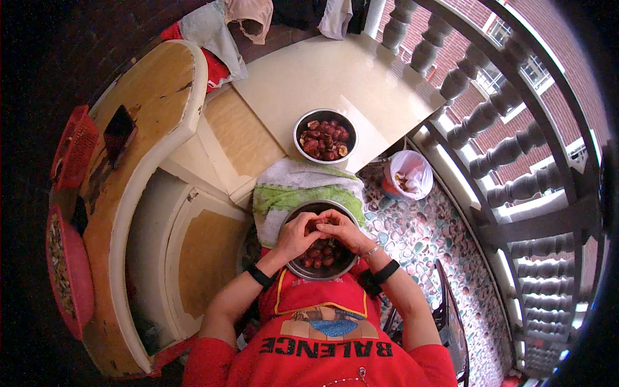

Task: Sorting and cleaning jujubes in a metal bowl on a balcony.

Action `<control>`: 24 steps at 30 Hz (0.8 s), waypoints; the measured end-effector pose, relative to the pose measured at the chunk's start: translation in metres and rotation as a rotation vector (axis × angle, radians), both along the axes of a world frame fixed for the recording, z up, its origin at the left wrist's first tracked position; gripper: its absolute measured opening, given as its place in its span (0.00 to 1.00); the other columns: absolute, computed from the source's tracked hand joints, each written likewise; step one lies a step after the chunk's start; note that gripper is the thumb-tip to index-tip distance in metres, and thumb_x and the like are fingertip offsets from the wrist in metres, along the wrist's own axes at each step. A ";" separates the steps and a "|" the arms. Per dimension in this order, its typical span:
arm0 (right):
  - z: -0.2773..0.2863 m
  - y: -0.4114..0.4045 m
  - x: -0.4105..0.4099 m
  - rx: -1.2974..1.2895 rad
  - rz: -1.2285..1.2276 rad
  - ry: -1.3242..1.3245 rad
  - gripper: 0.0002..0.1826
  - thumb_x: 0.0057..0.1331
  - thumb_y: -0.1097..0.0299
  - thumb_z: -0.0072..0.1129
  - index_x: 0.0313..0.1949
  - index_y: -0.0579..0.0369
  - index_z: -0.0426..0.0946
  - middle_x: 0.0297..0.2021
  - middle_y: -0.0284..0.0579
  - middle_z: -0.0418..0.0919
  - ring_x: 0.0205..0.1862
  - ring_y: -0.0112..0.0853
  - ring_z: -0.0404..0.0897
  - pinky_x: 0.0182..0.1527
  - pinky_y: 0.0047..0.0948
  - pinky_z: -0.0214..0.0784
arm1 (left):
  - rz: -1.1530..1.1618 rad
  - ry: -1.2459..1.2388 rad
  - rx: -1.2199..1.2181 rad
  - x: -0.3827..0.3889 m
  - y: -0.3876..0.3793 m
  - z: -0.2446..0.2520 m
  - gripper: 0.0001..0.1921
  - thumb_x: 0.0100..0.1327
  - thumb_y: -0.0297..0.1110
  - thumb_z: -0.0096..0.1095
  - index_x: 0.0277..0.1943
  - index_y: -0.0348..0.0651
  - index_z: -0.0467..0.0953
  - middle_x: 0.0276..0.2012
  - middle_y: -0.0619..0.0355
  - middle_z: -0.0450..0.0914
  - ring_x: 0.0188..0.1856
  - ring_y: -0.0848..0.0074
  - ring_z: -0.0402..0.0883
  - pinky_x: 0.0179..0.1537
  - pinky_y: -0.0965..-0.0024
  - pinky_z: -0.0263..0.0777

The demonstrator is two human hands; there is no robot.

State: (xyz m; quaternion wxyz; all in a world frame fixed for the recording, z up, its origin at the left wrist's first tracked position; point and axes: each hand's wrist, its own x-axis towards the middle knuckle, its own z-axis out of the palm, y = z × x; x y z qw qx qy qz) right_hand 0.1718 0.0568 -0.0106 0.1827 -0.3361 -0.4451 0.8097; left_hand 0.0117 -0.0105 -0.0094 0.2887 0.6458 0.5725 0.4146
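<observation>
My left hand (294,238) and my right hand (344,233) meet above a steel bowl (346,265) resting on my lap. Between their fingertips they grip a dark red fruit (319,223), probably a red date, mostly hidden by the fingers. Several whole red dates (320,257) lie in the bowl below. Under and beyond this bowl, a white and green towel (309,181) is spread. Past the towel, a second steel bowl (296,141) stands on a cream-coloured board, filled with torn-open, wrinkled red dates (323,139), a few showing pale flesh.
The cream board (300,67) reaches toward a stone balustrade (500,147) on the right. A lined waste bin (417,179) stands on the pebble-patterned floor (435,232). At left, a worn wooden cabinet (154,92) carries a red basket (75,147) and a pink basin (80,280).
</observation>
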 end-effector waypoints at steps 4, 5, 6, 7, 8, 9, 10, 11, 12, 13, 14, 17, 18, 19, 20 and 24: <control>0.003 0.000 -0.001 -0.007 -0.011 -0.010 0.17 0.58 0.62 0.61 0.42 0.57 0.68 0.35 0.34 0.71 0.34 0.20 0.71 0.38 0.18 0.65 | 0.049 0.014 -0.014 0.001 0.000 0.000 0.16 0.54 0.35 0.61 0.44 0.40 0.68 0.36 0.49 0.76 0.37 0.60 0.78 0.36 0.63 0.71; 0.003 0.000 -0.001 -0.012 -0.011 -0.015 0.17 0.58 0.62 0.61 0.42 0.57 0.68 0.35 0.34 0.71 0.34 0.20 0.71 0.38 0.18 0.65 | 0.065 0.023 -0.006 0.001 0.000 0.001 0.16 0.54 0.36 0.61 0.43 0.40 0.68 0.35 0.49 0.76 0.37 0.59 0.78 0.35 0.63 0.71; 0.003 0.000 -0.001 -0.017 -0.011 -0.020 0.17 0.58 0.62 0.61 0.42 0.57 0.68 0.35 0.35 0.71 0.34 0.20 0.71 0.38 0.18 0.65 | 0.065 0.036 -0.035 0.002 0.000 0.001 0.16 0.54 0.36 0.61 0.42 0.40 0.68 0.34 0.49 0.77 0.35 0.59 0.78 0.34 0.62 0.71; 0.002 0.000 -0.001 -0.021 0.015 -0.036 0.16 0.58 0.61 0.60 0.41 0.56 0.69 0.35 0.34 0.71 0.35 0.20 0.72 0.39 0.18 0.65 | 0.066 0.050 -0.065 0.002 0.000 0.001 0.16 0.53 0.37 0.61 0.41 0.40 0.68 0.32 0.49 0.77 0.34 0.59 0.78 0.33 0.62 0.71; -0.001 0.000 0.000 -0.025 0.040 -0.052 0.15 0.58 0.61 0.60 0.40 0.55 0.69 0.34 0.33 0.71 0.35 0.20 0.72 0.39 0.18 0.65 | 0.066 0.064 -0.094 0.002 0.000 0.000 0.16 0.53 0.38 0.61 0.40 0.40 0.68 0.30 0.49 0.77 0.32 0.59 0.78 0.32 0.62 0.71; -0.003 0.000 0.001 -0.029 0.066 -0.068 0.15 0.59 0.60 0.59 0.39 0.54 0.69 0.34 0.33 0.71 0.36 0.20 0.72 0.40 0.17 0.65 | 0.046 0.090 -0.113 0.002 0.000 0.001 0.16 0.53 0.39 0.62 0.39 0.40 0.68 0.28 0.49 0.77 0.31 0.58 0.78 0.31 0.62 0.71; -0.004 0.000 0.002 -0.023 0.101 -0.088 0.14 0.59 0.59 0.59 0.38 0.54 0.70 0.32 0.32 0.72 0.34 0.20 0.72 0.39 0.17 0.65 | 0.025 0.117 -0.132 0.002 0.000 0.003 0.16 0.52 0.40 0.62 0.37 0.40 0.68 0.27 0.49 0.76 0.30 0.58 0.78 0.30 0.62 0.71; -0.006 0.001 0.003 -0.018 0.136 -0.105 0.14 0.59 0.58 0.58 0.37 0.54 0.70 0.30 0.32 0.72 0.33 0.20 0.72 0.38 0.17 0.65 | 0.005 0.145 -0.153 0.002 -0.001 0.005 0.16 0.52 0.40 0.63 0.36 0.40 0.68 0.25 0.49 0.76 0.29 0.58 0.78 0.29 0.62 0.71; -0.007 0.000 0.004 -0.013 0.171 -0.123 0.14 0.60 0.58 0.58 0.35 0.54 0.70 0.29 0.31 0.72 0.31 0.19 0.72 0.36 0.16 0.65 | -0.034 0.133 -0.158 0.001 -0.001 0.007 0.16 0.51 0.41 0.63 0.35 0.40 0.67 0.25 0.49 0.76 0.28 0.58 0.78 0.29 0.62 0.70; -0.008 -0.002 0.002 -0.013 0.172 -0.107 0.14 0.60 0.57 0.57 0.33 0.54 0.70 0.25 0.30 0.71 0.27 0.18 0.71 0.33 0.16 0.64 | -0.073 0.122 -0.163 0.000 0.000 0.009 0.17 0.51 0.42 0.64 0.34 0.40 0.67 0.24 0.49 0.76 0.28 0.59 0.78 0.28 0.62 0.70; -0.004 -0.002 0.001 -0.021 0.187 -0.101 0.14 0.60 0.56 0.57 0.31 0.53 0.70 0.24 0.30 0.71 0.27 0.18 0.71 0.31 0.16 0.63 | -0.110 0.107 -0.170 -0.001 -0.001 0.010 0.18 0.51 0.43 0.65 0.33 0.40 0.67 0.23 0.49 0.76 0.28 0.59 0.78 0.28 0.63 0.70; 0.004 -0.004 0.000 -0.038 0.236 -0.077 0.14 0.60 0.55 0.57 0.27 0.52 0.70 0.22 0.30 0.71 0.25 0.18 0.69 0.26 0.16 0.59 | -0.202 0.033 -0.051 -0.005 0.000 0.009 0.19 0.50 0.45 0.66 0.32 0.40 0.67 0.23 0.49 0.75 0.27 0.59 0.78 0.26 0.63 0.69; -0.001 -0.003 0.002 -0.037 0.256 -0.066 0.15 0.60 0.55 0.56 0.26 0.52 0.70 0.21 0.29 0.70 0.24 0.18 0.68 0.25 0.16 0.59 | -0.211 0.008 -0.083 -0.005 -0.001 0.009 0.19 0.49 0.45 0.66 0.32 0.40 0.69 0.24 0.50 0.76 0.28 0.60 0.78 0.28 0.63 0.69; -0.004 -0.002 0.003 -0.036 0.277 -0.054 0.15 0.60 0.55 0.56 0.25 0.52 0.69 0.20 0.29 0.69 0.23 0.18 0.68 0.24 0.16 0.58 | -0.220 -0.017 -0.114 -0.005 -0.001 0.010 0.18 0.49 0.45 0.67 0.32 0.40 0.70 0.25 0.50 0.76 0.29 0.60 0.78 0.29 0.64 0.70; -0.003 -0.002 0.003 -0.033 0.274 -0.050 0.15 0.60 0.55 0.56 0.24 0.51 0.68 0.20 0.28 0.69 0.23 0.17 0.67 0.24 0.16 0.58 | -0.227 -0.042 -0.146 -0.005 -0.001 0.010 0.18 0.49 0.45 0.67 0.32 0.40 0.71 0.26 0.50 0.76 0.30 0.61 0.78 0.31 0.64 0.70; -0.002 -0.002 0.002 0.007 0.236 -0.021 0.16 0.61 0.54 0.56 0.23 0.51 0.68 0.19 0.28 0.68 0.22 0.17 0.66 0.24 0.16 0.56 | -0.179 -0.013 -0.101 -0.004 -0.002 0.005 0.19 0.49 0.45 0.67 0.34 0.40 0.70 0.27 0.50 0.76 0.30 0.60 0.78 0.30 0.64 0.70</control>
